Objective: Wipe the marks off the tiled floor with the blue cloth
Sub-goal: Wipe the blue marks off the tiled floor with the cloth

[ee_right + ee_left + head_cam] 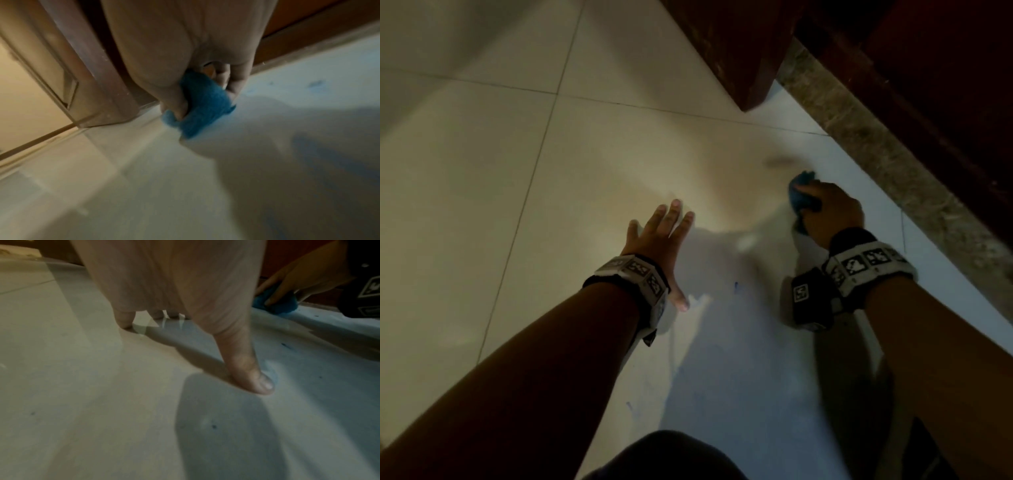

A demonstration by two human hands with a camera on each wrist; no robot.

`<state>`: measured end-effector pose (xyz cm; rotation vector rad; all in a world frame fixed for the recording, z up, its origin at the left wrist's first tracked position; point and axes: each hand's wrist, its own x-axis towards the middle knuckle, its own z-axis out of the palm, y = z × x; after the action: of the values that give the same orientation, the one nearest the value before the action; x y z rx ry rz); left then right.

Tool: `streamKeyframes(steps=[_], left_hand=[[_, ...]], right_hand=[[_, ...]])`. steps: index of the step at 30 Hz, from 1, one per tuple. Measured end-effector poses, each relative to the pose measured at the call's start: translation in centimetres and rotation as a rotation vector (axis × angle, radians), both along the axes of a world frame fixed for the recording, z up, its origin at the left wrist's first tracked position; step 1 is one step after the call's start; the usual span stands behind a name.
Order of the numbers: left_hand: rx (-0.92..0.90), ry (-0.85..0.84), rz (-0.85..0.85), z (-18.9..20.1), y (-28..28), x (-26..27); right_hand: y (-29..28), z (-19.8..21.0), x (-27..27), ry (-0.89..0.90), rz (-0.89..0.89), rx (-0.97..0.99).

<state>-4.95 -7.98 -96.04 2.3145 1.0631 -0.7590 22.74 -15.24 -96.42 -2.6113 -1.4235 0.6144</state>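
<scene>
fingers of the left hand lay straight and spread, tips pressed flat on the floor, holding nothing; the left wrist view showed what the head view could not, the thumb stretched down with its tip touching the tile and the other fingertips planted further off. the right hand was curled round the cloth, a bunched blue wad that poked out past the knuckles and sat on the floor close to the stone sill. from the head only a tuft of cloth showed; the right wrist view showed it fuller, the cloth squeezed between thumb and curled fingers with its lower edge meeting the tile. the left wrist view caught the same cloth from the side, under the right hand. marks differed by view too: the head view gave a dark smudge just beyond the cloth and a small blue mark between the two wrists; the right wrist view showed a pale blue smear beside the hand and a broad blurred blue streak nearer the camera; the left wrist view showed small dark specks on the tile. dark wood stood beyond the sill, and both wrists wore bands with black and white markers. all views were dim and somewhat blurred.
</scene>
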Motion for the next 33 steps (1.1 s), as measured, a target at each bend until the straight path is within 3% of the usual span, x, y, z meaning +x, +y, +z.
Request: streamKeyframes(steps=[2, 5, 7, 9, 12, 14, 16, 18, 20, 21, 23, 26, 33], left_hand=[[0.004, 0.006, 0.000, -0.1, 0.0, 0.0], [0.003, 0.022, -0.001, -0.1, 0.0, 0.2], [0.000, 0.028, -0.003, -0.1, 0.0, 0.2], [0.001, 0.024, -0.004, 0.0, 0.0, 0.2], [-0.005, 0.033, -0.004, 0.1, -0.1, 0.3], [0.000, 0.038, -0.003, 0.3, -0.1, 0.4], [0.005, 0.040, 0.004, 0.3, -0.2, 0.5], [0.000, 0.044, 0.014, 0.4, -0.2, 0.6], [-0.004, 0.051, 0.016, 0.5, -0.1, 0.7], [-0.002, 0.054, 0.012, 0.5, -0.1, 0.7], [-0.004, 0.062, 0.009, 0.7, -0.1, 0.8], [0.002, 0.066, 0.008, 0.6, -0.2, 1.0], [-0.013, 0.073, 0.006, 0.6, 0.0, 1.0]], right_hand=[[0.2, -0.2, -2.8, 0.027, 0.098, 0.069], [-0.3, -0.2, -7.9, 0.100, 0.546, 0.284], [-0.6, -0.5, -7.8, 0.103, 0.726, 0.255], [0.0, -0.7, -4.7, 0.081, 0.585, 0.198], [1.1, -0.1, 1.2, 0.035, 0.137, 0.069], [1.3, 0.5, 1.3, 0.018, 0.031, 0.015], [0.8, 0.6, -1.7, 0.043, 0.144, 0.044], [-0.3, 0.0, -4.7, 0.081, 0.385, 0.044], [-0.6, -0.5, -5.0, 0.119, 0.545, 0.045], [-0.1, -0.7, -3.9, 0.138, 0.531, 0.099], [1.3, -0.5, -0.8, 0.114, 0.319, 0.158], [2.2, 0.0, 2.1, 0.029, 0.070, 0.000], [-2.0, 0.1, -3.9, 0.119, 0.514, 0.047]])
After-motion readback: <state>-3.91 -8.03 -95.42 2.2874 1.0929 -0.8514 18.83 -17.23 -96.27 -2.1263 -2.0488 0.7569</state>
